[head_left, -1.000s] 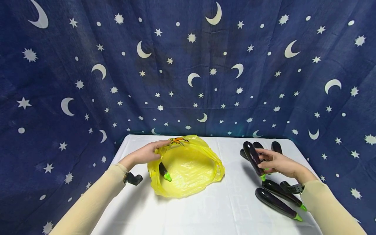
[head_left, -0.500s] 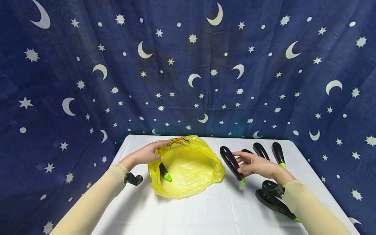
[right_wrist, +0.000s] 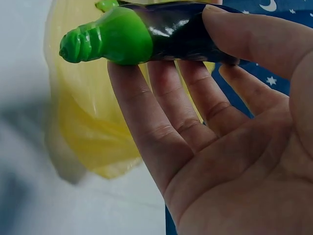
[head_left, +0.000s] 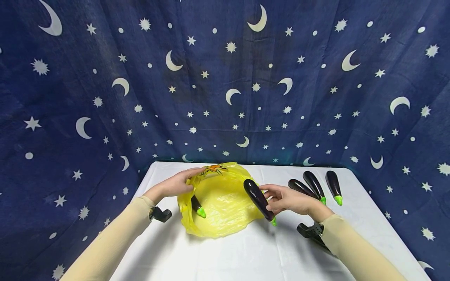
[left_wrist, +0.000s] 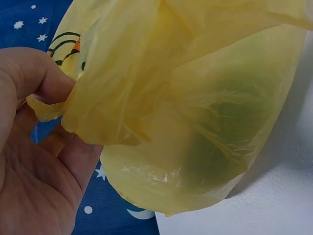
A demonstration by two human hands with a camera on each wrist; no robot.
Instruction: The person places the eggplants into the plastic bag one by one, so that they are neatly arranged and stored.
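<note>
Right grip (head_left: 288,200): clamped on the held eggplant (head_left: 257,198), thumb (right_wrist: 249,32) on one side, fingers (right_wrist: 132,95) on the other. Eggplant is glossy dark purple, tilted, blunt end up and away from that grip, green cap (right_wrist: 128,40) sticking out past the index finger on the near side. Head view has it across the right edge of the yellow bag (head_left: 225,207); can't tell if they touch.

Left grip (head_left: 179,183): pinching the bag's rim, mouth facing the wearer. Second eggplant (head_left: 195,203) inside, near that grip, below and right of it, cap showing.

Right of the right grip, on the white desk (head_left: 246,261): three loose eggplants (head_left: 313,183). Below the right wrist: another dark eggplant (head_left: 320,242), mostly hidden by the sleeve (head_left: 351,246) and black strap (head_left: 316,228).
</note>
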